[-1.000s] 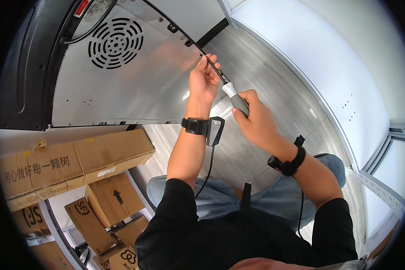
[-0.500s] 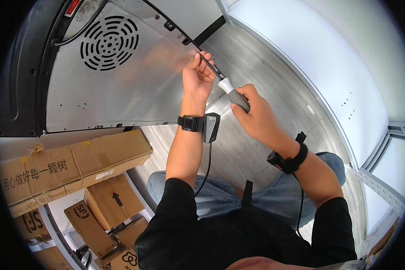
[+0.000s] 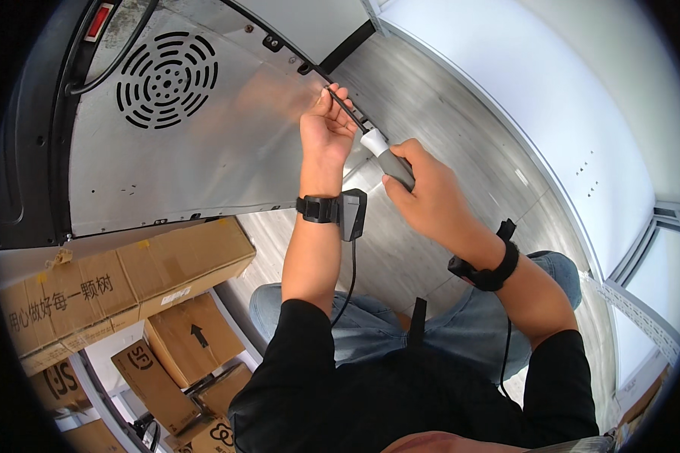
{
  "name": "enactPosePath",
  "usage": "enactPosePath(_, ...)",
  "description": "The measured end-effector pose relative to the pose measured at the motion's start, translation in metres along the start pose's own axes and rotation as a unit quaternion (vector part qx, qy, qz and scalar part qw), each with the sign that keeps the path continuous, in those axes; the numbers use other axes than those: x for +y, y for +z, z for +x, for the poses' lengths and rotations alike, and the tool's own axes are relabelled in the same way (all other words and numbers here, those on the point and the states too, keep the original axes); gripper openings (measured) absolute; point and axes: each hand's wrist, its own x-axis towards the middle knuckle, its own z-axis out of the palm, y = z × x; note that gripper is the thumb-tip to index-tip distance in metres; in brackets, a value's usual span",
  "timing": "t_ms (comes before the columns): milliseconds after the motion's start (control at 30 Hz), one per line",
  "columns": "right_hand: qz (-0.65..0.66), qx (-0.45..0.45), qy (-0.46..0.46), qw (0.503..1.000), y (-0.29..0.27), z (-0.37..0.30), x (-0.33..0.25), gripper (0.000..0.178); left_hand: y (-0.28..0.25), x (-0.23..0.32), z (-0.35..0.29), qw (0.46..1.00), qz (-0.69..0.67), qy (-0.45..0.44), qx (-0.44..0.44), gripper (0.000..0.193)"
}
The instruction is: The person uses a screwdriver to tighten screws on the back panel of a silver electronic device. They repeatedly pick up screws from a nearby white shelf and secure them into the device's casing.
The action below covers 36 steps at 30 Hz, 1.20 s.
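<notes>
My right hand (image 3: pixel 429 192) is closed round the grey and white handle of a screwdriver (image 3: pixel 394 167). The long dark shaft points up and left, along the edge of a silver metal panel (image 3: pixel 204 170). My left hand (image 3: pixel 328 128) is palm up by that edge, its thumb and fingers curled around the shaft near the tip. Whether a screw sits at the tip is hidden by the fingers. The panel has round vent slots (image 3: pixel 168 80) and small dark clips (image 3: pixel 272 43) along its edge.
Cardboard boxes (image 3: pixel 193 340) are stacked on a shelf at the lower left, below a long carton (image 3: pixel 128 283). A black cable (image 3: pixel 117 69) loops over the panel's upper left. White shelving (image 3: pixel 536 83) curves along the right, above grey wood-look flooring (image 3: pixel 423 90).
The panel with its vent slots appears slightly further left and lower. Both hands and the screwdriver have shifted a little left. Their grips look the same.
</notes>
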Motion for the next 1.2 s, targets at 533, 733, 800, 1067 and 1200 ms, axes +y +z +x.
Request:
enactPosePath(533, 0.224, 0.026, 0.128, 0.966, -0.003, -0.011, 0.028, 0.033, 0.007, -0.022, -0.004, 0.998, -0.015, -0.03, -0.057, 0.017)
enactPosePath(733, 0.271, 0.057, 0.198, 0.94, -0.011, -0.019, 0.02, 0.035, 0.007, -0.031, -0.006, 0.998, -0.016, -0.03, -0.055, 0.017)
enactPosePath(800, 0.293, 0.056, 0.255, 0.92, -0.017, -0.014, 0.02, 0.033, 0.011, -0.032, -0.006, 0.998, -0.018, -0.033, -0.051, 0.016)
enactPosePath(1067, 0.284, 0.068, 0.221, 0.93, -0.026, -0.02, 0.037, 0.035, 0.009, -0.051, -0.006, 0.996, -0.025, -0.038, -0.072, 0.017)
enactPosePath(1200, 0.351, 0.082, 0.25, 0.899, -0.03, -0.024, 0.032, 0.034, 0.013, -0.057, -0.01, 0.997, -0.014, -0.019, -0.072, 0.018)
